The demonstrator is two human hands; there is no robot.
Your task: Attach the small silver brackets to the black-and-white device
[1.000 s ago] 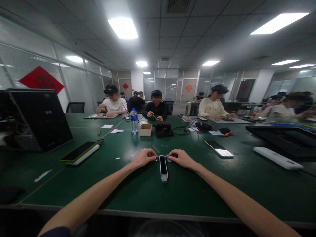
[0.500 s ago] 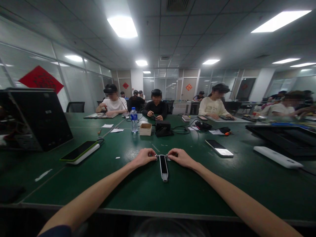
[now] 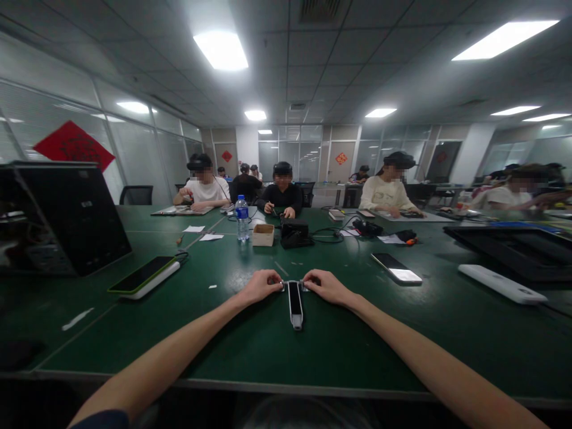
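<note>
A slim grey-white device with a long dark screen point(image 3: 295, 301) lies on the green table, its narrower end towards me. It resembles a scanning pen, but its exact kind is unclear. At its far end on the left is my left hand point(image 3: 263, 286), thumb and forefinger pinched together. My right hand point(image 3: 328, 287) mirrors it on the right, also pinched. Something small and pale shows at the fingertips of each hand, too small to name. A thin bar or strip seems to run between the fingertips across the device's far end.
Left stand a black computer case point(image 3: 84, 214) and a green-edged phone point(image 3: 143, 274) on a white block. Ahead are a water bottle point(image 3: 242, 220) and cardboard box point(image 3: 263, 235). Rightward lie a phone point(image 3: 395, 268), a white power bank-like block point(image 3: 500, 284) and a black frame point(image 3: 504, 247). Co-workers sit opposite.
Both hands and the device look almost the same as before. The view has shifted very slightly.
</note>
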